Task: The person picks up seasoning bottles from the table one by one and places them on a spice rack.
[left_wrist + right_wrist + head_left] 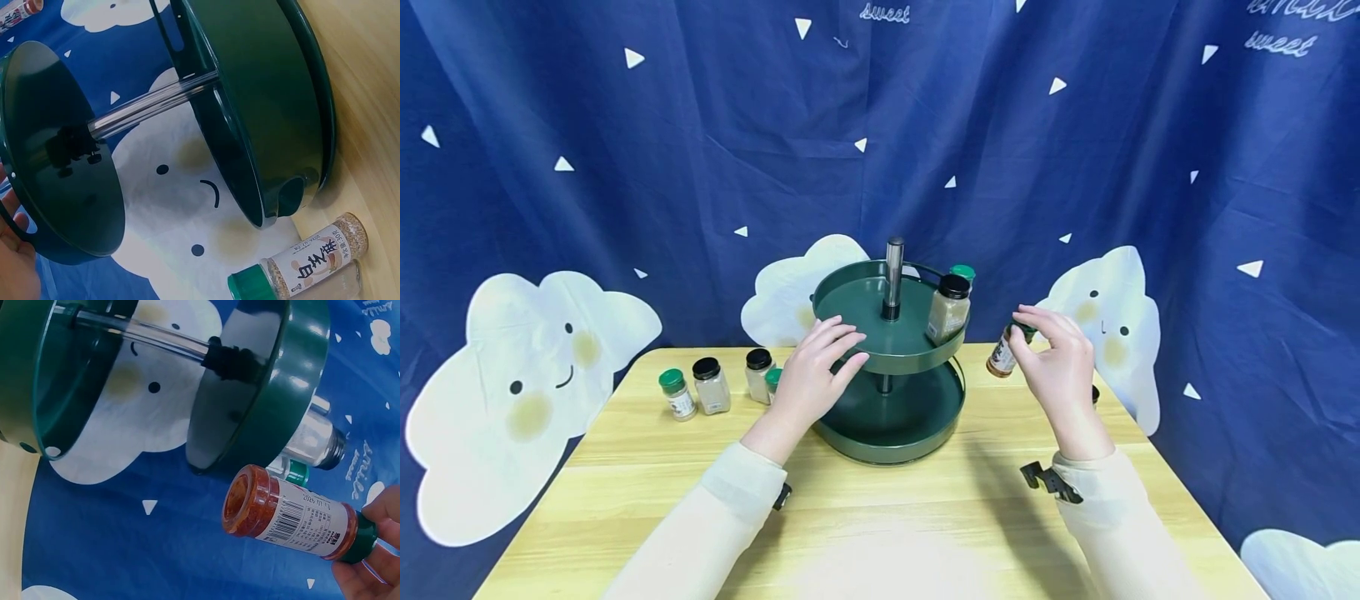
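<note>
Our right hand (pixel 1056 358) pinches the green cap of a red-filled jar (pixel 1002 357) between thumb and fingers; we have this jar tilted in the air, just right of the two-tier stand (pixel 886 454), its base pointing left. Our left hand (pixel 820 362) has its fingers loosely extended at the near left rim of the upper tray (pixel 861 312); we cannot tell how firmly it touches.

Between the held jar and the metal post (pixel 893 279), a black-capped jar (pixel 947 315) fills the right part of the upper tray, with a green-capped jar (pixel 962 272) partly hidden on its far side. The lower tray (pixel 887 412) sits beneath.

To the left on the wooden table (pixel 662 500) we see a white-labelled jar (pixel 681 402), a pale jar (pixel 712 390) beside it, another black-topped jar (pixel 759 379) and a half-covered jar (pixel 773 379) behind our left wrist. On the right, our right wrist mostly blocks a dark cap (pixel 1095 394). A blue cloth (pixel 700 125) hangs on the far side.
</note>
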The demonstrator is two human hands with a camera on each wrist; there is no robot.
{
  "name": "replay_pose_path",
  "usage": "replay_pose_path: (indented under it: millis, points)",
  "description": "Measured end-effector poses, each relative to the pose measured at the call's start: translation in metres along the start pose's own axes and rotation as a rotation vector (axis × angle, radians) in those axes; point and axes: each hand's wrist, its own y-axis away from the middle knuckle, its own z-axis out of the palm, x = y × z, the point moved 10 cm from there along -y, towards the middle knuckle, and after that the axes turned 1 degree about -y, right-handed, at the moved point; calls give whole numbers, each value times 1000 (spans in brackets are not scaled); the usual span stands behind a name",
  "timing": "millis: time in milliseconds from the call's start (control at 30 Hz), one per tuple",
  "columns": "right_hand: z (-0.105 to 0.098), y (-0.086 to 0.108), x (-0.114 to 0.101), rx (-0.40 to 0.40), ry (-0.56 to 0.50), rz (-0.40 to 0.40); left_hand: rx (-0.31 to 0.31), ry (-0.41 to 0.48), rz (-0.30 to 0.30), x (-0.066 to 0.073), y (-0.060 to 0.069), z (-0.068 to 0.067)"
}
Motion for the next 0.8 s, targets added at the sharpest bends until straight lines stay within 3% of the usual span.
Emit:
replay_pose_path:
  millis: [800]
  points:
    - [-6, -14, -20, 53, -56, -18, 9, -19, -4, 4, 1, -1]
